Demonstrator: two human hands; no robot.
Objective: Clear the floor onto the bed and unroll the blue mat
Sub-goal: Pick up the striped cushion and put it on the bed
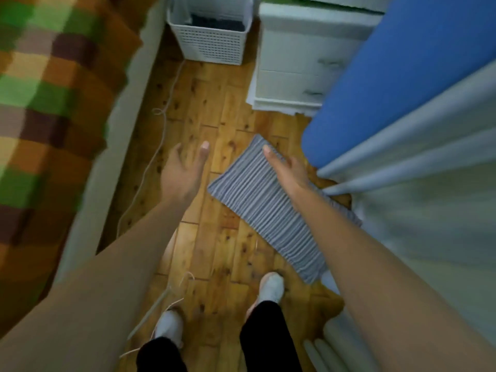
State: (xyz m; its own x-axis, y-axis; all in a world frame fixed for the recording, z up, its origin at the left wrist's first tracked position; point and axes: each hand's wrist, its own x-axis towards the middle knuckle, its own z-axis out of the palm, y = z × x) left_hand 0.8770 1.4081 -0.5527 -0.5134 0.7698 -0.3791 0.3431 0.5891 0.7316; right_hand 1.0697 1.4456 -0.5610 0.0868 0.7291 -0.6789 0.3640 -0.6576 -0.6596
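Your two bare forearms reach forward and down over the wooden floor [214, 237], with your feet in pale shoes [271, 287] below them. Your left hand [182, 173] hangs with fingers spread and nothing in it, above bare boards beside a thin cord [150, 167]. Your right hand [287, 170] is stretched flat over a grey striped rug [257, 210] lying slantwise on the floor; you cannot tell whether it touches. Just right of that hand stands the blue mat [389, 84], rolled, against pale bedding. Left runs the bed with a checked blanket [45, 103]. Farther off sit a white basket [212, 36] and white drawers [298, 63].
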